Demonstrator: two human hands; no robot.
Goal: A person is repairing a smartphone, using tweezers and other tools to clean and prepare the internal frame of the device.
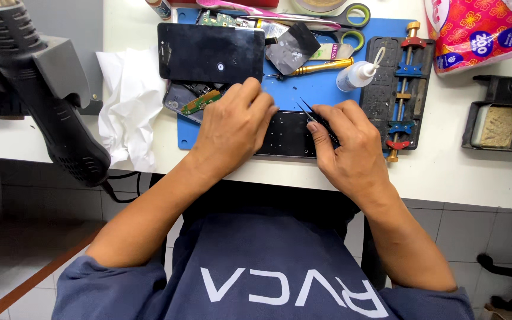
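We pinch thin black tweezers [307, 110] in the curled fingers of our right hand [345, 148], tips over the flat black perforated plate [285, 137] on the blue mat [321, 89]. Our left hand [232, 127] presses that plate, fingers loosely bent. One dark glossy phone screen [211, 52] lies beyond.
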